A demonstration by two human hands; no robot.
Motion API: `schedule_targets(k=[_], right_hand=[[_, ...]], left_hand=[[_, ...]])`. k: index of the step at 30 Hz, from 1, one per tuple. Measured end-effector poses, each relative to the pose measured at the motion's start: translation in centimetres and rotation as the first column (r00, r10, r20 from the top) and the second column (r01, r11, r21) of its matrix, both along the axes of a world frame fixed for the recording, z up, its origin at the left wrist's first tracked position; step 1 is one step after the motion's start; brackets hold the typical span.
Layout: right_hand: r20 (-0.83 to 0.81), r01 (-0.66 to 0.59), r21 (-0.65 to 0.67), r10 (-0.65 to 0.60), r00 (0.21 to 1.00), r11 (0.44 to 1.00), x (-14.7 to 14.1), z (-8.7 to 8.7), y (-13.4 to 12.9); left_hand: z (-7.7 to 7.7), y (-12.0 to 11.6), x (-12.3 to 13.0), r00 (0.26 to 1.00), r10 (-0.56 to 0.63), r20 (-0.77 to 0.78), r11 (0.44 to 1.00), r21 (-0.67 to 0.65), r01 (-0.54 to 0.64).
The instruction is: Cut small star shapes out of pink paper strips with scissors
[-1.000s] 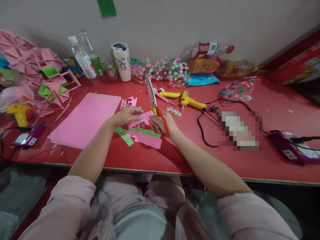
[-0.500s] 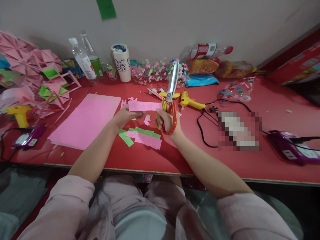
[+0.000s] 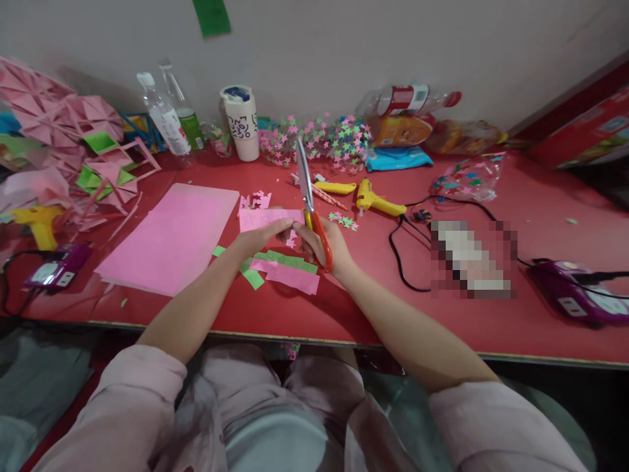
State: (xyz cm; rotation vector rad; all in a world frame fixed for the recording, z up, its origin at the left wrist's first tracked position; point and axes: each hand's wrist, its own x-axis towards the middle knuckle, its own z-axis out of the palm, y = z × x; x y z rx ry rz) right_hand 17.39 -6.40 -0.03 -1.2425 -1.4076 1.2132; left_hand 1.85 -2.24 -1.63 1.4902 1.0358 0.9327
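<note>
My left hand (image 3: 268, 237) is closed on a pink paper strip (image 3: 265, 217), which has faint outlines on it. Orange-handled scissors (image 3: 318, 237) hang on my right hand (image 3: 322, 242), blades pointing up and shut; its fingertips meet the strip's right end. Below the hands lie a pink strip (image 3: 289, 275) and green strips (image 3: 253, 275) on the red table. Small pink and green stars (image 3: 343, 221) are scattered to the right, and pink cut scraps (image 3: 260, 198) lie behind the strip.
Pink sheets (image 3: 171, 242) lie at left, near folded paper shapes (image 3: 44, 118) and a yellow glue gun (image 3: 39, 226). Bottles (image 3: 170, 128) and a cup (image 3: 242, 124) stand behind. Right are another glue gun (image 3: 381, 202), black cables and a purple power strip (image 3: 580, 288).
The scissors have swung left and lower with my right hand. The pink strip has moved left and down, and my left hand has come over its front edge, closer to my right fingers.
</note>
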Motion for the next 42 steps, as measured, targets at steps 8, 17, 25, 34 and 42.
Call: schedule_targets(k=[8,17,25,34,42], right_hand=[[0.306,-0.139,-0.030,0.141,0.942,0.990,0.4,0.1,-0.1],[0.390,-0.210,-0.068,0.220,0.894,0.975,0.2,0.1,-0.4],[0.393,-0.217,-0.053,0.220,0.893,0.975,0.1,0.1,-0.3],[0.245,-0.227,-0.099,0.245,0.938,0.969,0.0,-0.3,-0.2],[0.187,-0.234,-0.161,0.262,0.947,0.959,-0.1,0.0,-0.4]], left_hand=[[0.9,1.8,-1.2,0.744,0.430,0.510,0.886,-0.081,-0.456],[1.1,1.9,-1.0,0.686,0.471,0.554,0.856,-0.098,-0.508],[0.9,1.7,-1.0,0.701,0.475,0.533,0.854,-0.086,-0.513],[0.6,1.7,-1.3,0.764,0.447,0.465,0.870,-0.027,-0.493],[-0.1,2.2,-1.8,0.795,0.495,0.350,0.841,0.038,-0.540]])
